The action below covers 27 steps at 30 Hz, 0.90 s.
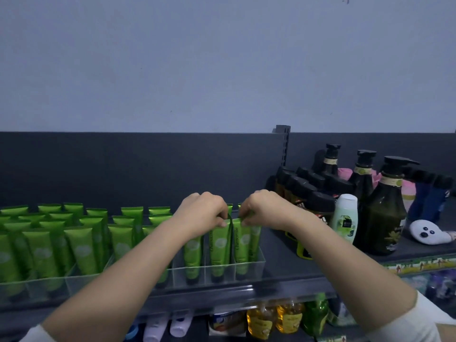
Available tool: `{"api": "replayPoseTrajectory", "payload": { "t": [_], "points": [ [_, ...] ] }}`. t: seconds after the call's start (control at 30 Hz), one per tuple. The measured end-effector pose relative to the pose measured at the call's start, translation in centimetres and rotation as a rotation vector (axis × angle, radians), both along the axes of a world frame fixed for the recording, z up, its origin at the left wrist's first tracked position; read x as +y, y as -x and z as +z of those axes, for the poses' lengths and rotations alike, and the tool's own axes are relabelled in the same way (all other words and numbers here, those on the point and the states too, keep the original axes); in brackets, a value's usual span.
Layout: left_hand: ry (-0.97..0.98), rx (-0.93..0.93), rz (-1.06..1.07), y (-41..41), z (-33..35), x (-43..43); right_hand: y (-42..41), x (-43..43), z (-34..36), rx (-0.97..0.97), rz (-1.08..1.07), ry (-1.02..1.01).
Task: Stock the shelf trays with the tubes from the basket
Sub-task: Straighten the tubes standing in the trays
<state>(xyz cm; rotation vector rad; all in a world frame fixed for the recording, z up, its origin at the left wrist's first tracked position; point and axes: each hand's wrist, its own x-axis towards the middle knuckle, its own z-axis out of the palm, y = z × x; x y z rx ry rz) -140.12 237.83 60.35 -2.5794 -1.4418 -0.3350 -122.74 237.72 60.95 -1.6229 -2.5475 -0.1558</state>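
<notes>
Tubes (pixel 219 245) stand upright, caps down, in the tray (pixel 256 265), left hand (pixel 204 211) and right hand (pixel 264 208) fingers (pixel 246 219) each pinching a top.

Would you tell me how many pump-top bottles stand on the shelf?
3, all on the shelf at right: large front bottle, middle bottle, back bottle. More may be hidden.

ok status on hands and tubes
Left hand pinching a green plastic tube upright in the clear plastic tray. Right hand pinching the neighbouring green tube. Nothing in the way.
</notes>
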Motion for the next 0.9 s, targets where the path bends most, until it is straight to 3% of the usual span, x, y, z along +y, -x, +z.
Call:
{"api": "replayPoseTrajectory", "payload": {
  "t": [0.23, 0.4, 0.57, 0.73, 0.8, 0.9],
  "points": [
    [0.004, -0.037, 0.055, -0.5, -0.2, -0.5, -1.0, -0.2, 0.5, -0.086, 0.036, -0.035],
    [0.015, -0.019, 0.065, -0.6, -0.1, -0.7, -1.9, -0.3, 0.5, -0.029, 0.039, 0.016],
    [0.181, -0.057, 0.093, -0.3, 0.7, -0.5, -1.8, -0.2, 0.8, -0.021, 0.034, 0.105],
    [0.170, -0.220, 0.059, 0.9, 1.7, 0.5, -2.6, 0.4, 1.8, 0.160, 0.020, 0.031],
    [0.128, -0.181, 0.018, 0.7, 1.9, 1.2, -2.9, 1.1, 2.0, 0.171, -0.044, -0.009],
    [0.117, 0.046, -0.060, -0.1, 1.8, 2.1, -3.0, 2.3, 1.6, 0.123, -0.126, 0.039]
  ]
}}
